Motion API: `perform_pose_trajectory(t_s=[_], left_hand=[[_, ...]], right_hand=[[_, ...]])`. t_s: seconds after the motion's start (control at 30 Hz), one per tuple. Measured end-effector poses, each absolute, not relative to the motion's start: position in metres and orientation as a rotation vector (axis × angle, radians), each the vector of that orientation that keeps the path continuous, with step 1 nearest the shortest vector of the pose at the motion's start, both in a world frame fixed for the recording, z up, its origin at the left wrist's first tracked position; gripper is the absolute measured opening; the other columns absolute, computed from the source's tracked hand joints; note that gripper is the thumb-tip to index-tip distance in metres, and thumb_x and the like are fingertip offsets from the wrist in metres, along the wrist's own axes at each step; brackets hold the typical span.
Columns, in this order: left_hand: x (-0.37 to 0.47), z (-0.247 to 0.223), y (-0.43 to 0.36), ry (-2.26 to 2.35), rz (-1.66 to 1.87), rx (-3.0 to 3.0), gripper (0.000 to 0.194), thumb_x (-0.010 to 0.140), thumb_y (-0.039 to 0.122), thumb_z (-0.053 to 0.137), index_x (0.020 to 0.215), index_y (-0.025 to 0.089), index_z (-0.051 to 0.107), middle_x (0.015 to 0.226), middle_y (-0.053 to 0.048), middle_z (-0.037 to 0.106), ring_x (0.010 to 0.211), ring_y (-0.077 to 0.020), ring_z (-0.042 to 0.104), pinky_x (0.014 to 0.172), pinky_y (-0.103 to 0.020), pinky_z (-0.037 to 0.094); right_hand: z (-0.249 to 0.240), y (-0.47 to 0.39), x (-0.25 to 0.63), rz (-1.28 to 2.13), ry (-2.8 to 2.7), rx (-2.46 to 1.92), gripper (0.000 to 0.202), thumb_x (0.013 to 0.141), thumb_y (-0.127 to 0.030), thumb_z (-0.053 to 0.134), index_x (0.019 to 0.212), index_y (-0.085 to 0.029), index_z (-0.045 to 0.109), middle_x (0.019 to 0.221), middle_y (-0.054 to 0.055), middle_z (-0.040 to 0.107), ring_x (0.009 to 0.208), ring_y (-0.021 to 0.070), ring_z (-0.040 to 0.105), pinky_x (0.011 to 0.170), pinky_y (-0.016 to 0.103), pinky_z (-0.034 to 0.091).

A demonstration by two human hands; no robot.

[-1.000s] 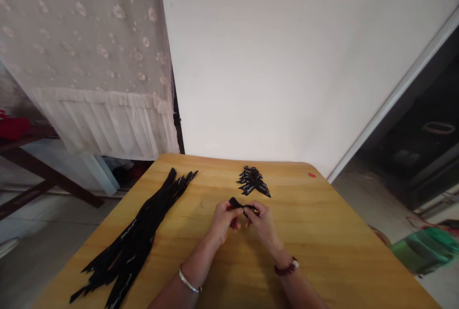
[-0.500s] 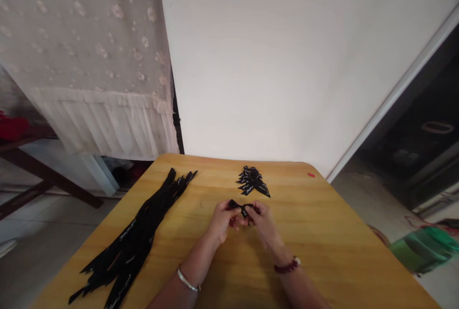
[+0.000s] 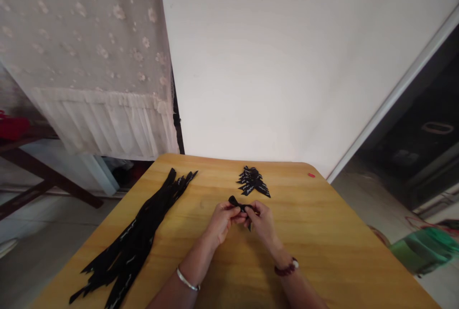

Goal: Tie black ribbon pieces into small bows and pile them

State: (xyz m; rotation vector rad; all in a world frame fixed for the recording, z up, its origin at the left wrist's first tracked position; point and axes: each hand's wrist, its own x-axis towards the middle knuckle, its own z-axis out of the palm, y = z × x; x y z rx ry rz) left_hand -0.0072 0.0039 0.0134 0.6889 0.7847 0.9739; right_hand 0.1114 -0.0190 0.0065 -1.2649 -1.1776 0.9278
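Between my two hands is a black ribbon bow [image 3: 234, 201], held just above the table. My left hand [image 3: 221, 220] pinches its left side, with a loop sticking up past the thumb. The fingers of my right hand [image 3: 261, 218] are closed on its right side, and a short black tail hangs below them. Just beyond my hands lies a small pile of black bows [image 3: 253, 182] with white lettering on their tails. To the left, a long bundle of black ribbon strips [image 3: 139, 232] with white lettering is spread along the table.
The wooden table [image 3: 304, 242] has a small red piece [image 3: 311, 175] near its far right corner. A white wall panel [image 3: 287, 60] rises behind it, with a lace curtain [image 3: 100, 50] to the left. On the floor at right stands a green bin [image 3: 423, 249].
The bow has turned slightly in my fingers; its left loop stands higher, and a tail now shows below my right hand. The piles have stayed put.
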Motion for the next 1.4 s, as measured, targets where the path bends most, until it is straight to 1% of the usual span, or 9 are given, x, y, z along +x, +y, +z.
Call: perform_pose_trajectory(t_s=[0.33, 0.53, 0.6, 0.7, 0.77, 0.9, 1.07, 1.27, 1.4], left_hand=[[-0.007, 0.010, 0.004, 0.815, 1.031, 0.720, 0.019, 0.055, 0.021, 0.068, 0.061, 0.009, 0.055, 0.051, -0.004, 0.062, 0.044, -0.0115, 0.057, 0.043, -0.021, 0.047], [-0.009, 0.013, 0.005, 0.934, 1.021, 0.725, 0.015, 0.056, 0.017, 0.066, 0.060, 0.011, 0.053, 0.037, 0.005, 0.051, 0.025, -0.0064, 0.044, 0.022, -0.013, 0.023], [-0.009, 0.014, 0.005, 0.920, 1.013, 0.674, 0.014, 0.056, 0.014, 0.066, 0.061, 0.011, 0.053, 0.043, 0.002, 0.056, 0.030, -0.0080, 0.050, 0.025, -0.013, 0.031], [-0.008, 0.015, 0.006, 0.902, 1.006, 0.603, 0.012, 0.058, 0.008, 0.064, 0.062, 0.010, 0.053, 0.055, -0.004, 0.063, 0.050, -0.0136, 0.061, 0.040, -0.017, 0.046], [-0.008, 0.015, 0.006, 0.899, 1.018, 0.606, 0.011, 0.059, 0.006, 0.063, 0.059, 0.009, 0.053, 0.055, -0.006, 0.063, 0.054, -0.0145, 0.062, 0.047, -0.019, 0.049], [-0.008, 0.014, 0.005, 0.860, 0.999, 0.690, 0.009, 0.060, 0.010, 0.064, 0.061, 0.008, 0.056, 0.056, -0.007, 0.064, 0.051, -0.0138, 0.061, 0.048, -0.020, 0.049], [-0.008, 0.014, 0.003, 0.814, 0.978, 0.752, 0.020, 0.057, 0.022, 0.068, 0.066, 0.007, 0.059, 0.055, -0.006, 0.062, 0.047, -0.0119, 0.058, 0.046, -0.021, 0.047], [-0.007, 0.013, 0.004, 0.851, 1.007, 0.788, 0.029, 0.060, 0.036, 0.064, 0.064, 0.007, 0.058, 0.047, -0.004, 0.058, 0.040, -0.0116, 0.053, 0.042, -0.023, 0.045], [-0.007, 0.011, 0.004, 0.845, 0.987, 0.804, 0.031, 0.061, 0.039, 0.061, 0.063, 0.008, 0.057, 0.043, -0.004, 0.057, 0.038, -0.0123, 0.053, 0.040, -0.024, 0.045]], right_hand=[[0.007, -0.020, 0.109, 0.918, -1.211, -1.273, 0.026, 0.068, -0.037, 0.055, 0.055, -0.019, 0.041, 0.043, -0.004, 0.050, 0.035, 0.0112, 0.051, 0.034, 0.020, 0.035], [0.003, -0.019, 0.112, 0.869, -1.277, -1.337, 0.022, 0.069, -0.033, 0.052, 0.056, -0.018, 0.044, 0.046, -0.005, 0.048, 0.033, 0.0100, 0.051, 0.031, 0.019, 0.031], [0.002, -0.019, 0.112, 0.868, -1.292, -1.345, 0.021, 0.070, -0.033, 0.051, 0.056, -0.018, 0.044, 0.048, -0.005, 0.050, 0.032, 0.0095, 0.051, 0.031, 0.018, 0.032], [0.003, -0.020, 0.111, 0.886, -1.294, -1.336, 0.022, 0.070, -0.033, 0.051, 0.055, -0.018, 0.043, 0.045, -0.005, 0.050, 0.032, 0.0093, 0.050, 0.031, 0.018, 0.032], [0.005, -0.020, 0.111, 0.896, -1.288, -1.322, 0.023, 0.070, -0.034, 0.050, 0.055, -0.019, 0.044, 0.041, -0.005, 0.049, 0.031, 0.0093, 0.050, 0.031, 0.018, 0.032], [0.007, -0.020, 0.112, 0.920, -1.276, -1.301, 0.023, 0.070, -0.034, 0.050, 0.054, -0.018, 0.043, 0.040, -0.006, 0.048, 0.031, 0.0088, 0.049, 0.031, 0.018, 0.032], [0.010, -0.021, 0.111, 0.948, -1.236, -1.303, 0.025, 0.068, -0.036, 0.053, 0.053, -0.019, 0.041, 0.040, -0.005, 0.048, 0.031, 0.0094, 0.049, 0.031, 0.019, 0.032], [0.017, -0.025, 0.110, 1.014, -1.335, -1.259, 0.025, 0.068, -0.038, 0.054, 0.057, -0.019, 0.043, 0.049, -0.002, 0.054, 0.043, 0.0122, 0.054, 0.040, 0.022, 0.040], [0.009, -0.022, 0.112, 0.896, -1.431, -1.322, 0.027, 0.073, -0.038, 0.047, 0.054, -0.019, 0.041, 0.047, -0.004, 0.047, 0.042, 0.0101, 0.046, 0.040, 0.021, 0.037]])
